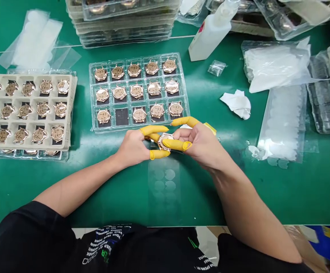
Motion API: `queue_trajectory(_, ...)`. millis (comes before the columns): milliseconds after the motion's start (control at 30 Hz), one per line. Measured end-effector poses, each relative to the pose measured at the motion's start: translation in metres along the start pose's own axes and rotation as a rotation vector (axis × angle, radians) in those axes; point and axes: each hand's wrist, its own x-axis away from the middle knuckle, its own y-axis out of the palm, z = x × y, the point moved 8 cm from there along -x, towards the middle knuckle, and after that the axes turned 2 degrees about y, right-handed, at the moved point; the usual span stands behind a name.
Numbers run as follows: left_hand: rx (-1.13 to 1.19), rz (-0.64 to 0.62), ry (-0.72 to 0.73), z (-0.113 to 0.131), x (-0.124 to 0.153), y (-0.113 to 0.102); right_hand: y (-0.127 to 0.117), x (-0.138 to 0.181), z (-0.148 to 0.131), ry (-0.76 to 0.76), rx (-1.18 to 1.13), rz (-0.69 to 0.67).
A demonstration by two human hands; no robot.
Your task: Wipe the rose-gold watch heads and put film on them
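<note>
Between my hands is a rose-gold watch case [165, 140]. My left hand [142, 147], in yellow finger cots, grips its edge with thumb and fingers. The yellow-covered thumb of my right hand [195, 141] lies across the case's face, while its index finger extends above; the other fingers curl, and something white and yellow shows partly behind them. Just beyond, a clear tray [92, 102] holds several watch cases, back up, with one vacant pocket in its front row. Below my hands lies a clear sheet of round films [165, 185].
At left, a beige tray [73, 110] of watch cases rests on clear trays. Stacked trays [122, 28] stand at the back, beside a white spray bottle [210, 36]. To the right are crumpled white paper [237, 104], a bag of white material [277, 62] and film sheets [281, 125].
</note>
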Motion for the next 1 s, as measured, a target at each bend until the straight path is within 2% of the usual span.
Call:
queue_trajectory(167, -0.131, 0.005, 0.016, 0.006, 0.001, -0.003, 0.006, -0.004, 0.003, -0.026, 0.034, -0.05)
queue_trajectory(233, -0.133, 0.014, 0.02, 0.009, 0.001, -0.003, -0.004, -0.001, -0.006, -0.128, 0.147, -0.048)
queue_trajectory(333, -0.037, 0.051, -0.03, 0.007, -0.001, -0.005, -0.036, 0.012, -0.029, -0.466, 0.51, 0.14)
queue_trajectory(400, 0.027, 0.084, -0.079, 0.004, -0.003, -0.007, -0.055, 0.018, -0.034, -0.637, 0.772, 0.283)
queue_trajectory(467, 0.048, 0.102, -0.112, 0.001, -0.003, -0.008, -0.068, 0.014, -0.027, -0.664, 0.929, 0.341)
queue_trajectory(567, 0.043, 0.116, -0.138, 0.0, -0.003, -0.009, -0.077, 0.008, -0.018, -0.619, 0.97, 0.363)
queue_trajectory(633, 0.033, 0.125, -0.15, -0.001, -0.002, -0.01, -0.072, 0.012, -0.024, -0.632, 0.899, 0.365)
queue_trajectory(700, 0.026, 0.13, -0.152, -0.002, -0.001, -0.01, -0.057, 0.021, -0.035, -0.672, 0.798, 0.346)
queue_trajectory(867, 0.067, 0.065, -0.088, -0.002, -0.002, -0.004, 0.002, 0.031, -0.052, -0.816, 0.761, 0.283)
queue_trajectory(1000, 0.111, 0.086, -0.094, -0.003, -0.002, -0.005, 0.012, 0.029, -0.052, -0.878, 0.754, 0.336)
